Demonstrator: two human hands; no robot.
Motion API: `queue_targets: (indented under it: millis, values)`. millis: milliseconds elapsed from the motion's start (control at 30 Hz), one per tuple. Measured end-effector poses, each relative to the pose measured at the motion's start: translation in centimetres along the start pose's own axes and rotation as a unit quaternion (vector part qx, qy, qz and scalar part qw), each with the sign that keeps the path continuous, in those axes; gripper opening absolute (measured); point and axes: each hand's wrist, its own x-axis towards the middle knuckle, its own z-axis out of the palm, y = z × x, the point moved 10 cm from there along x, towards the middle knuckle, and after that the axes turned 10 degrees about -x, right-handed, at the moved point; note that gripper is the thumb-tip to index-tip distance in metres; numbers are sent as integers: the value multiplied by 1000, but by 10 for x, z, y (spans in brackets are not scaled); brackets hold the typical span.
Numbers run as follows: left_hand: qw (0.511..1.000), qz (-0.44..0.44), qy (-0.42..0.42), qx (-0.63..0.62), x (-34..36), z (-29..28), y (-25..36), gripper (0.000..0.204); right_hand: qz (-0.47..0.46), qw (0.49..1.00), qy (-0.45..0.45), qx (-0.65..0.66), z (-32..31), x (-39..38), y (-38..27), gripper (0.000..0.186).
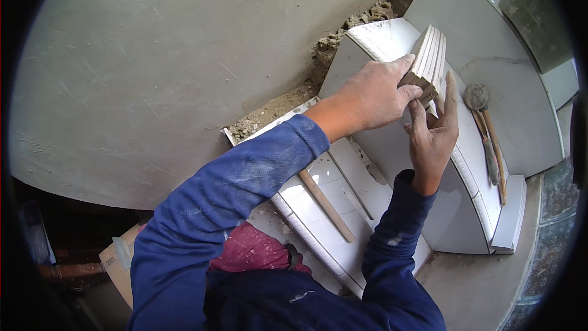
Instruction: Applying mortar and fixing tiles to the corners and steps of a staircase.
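A small stack of narrow, pale tile strips (429,55) is held tilted over the white tiled step. My left hand (381,93) closes on its left side and near end, with thumb and fingers pressed to the edges. From below, my right hand (435,138) grips the same stack's near end; its index finger lies straight along the right side. The two thumbs almost meet there. Part of the right hand's fingers is hidden behind the stack and the palm. Both hands look dusty.
A round-headed mallet (476,95) and another handled tool (490,160) lie on the upper step (462,116). A wooden handle (327,206) rests on the lower step (361,233). Rubble (327,49) lines the plastered wall (165,86). A cardboard piece (115,270) is at lower left.
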Motion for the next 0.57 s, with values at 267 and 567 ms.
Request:
queue_targets:
  millis: [267,567]
  values:
    - [999,35,18,30,-2,-6,7,50,44,999,-16,-13,6,-1,6,70]
    - [996,24,-72,37,6,-2,15,51,9,999,-24,-33,2,0,8,69]
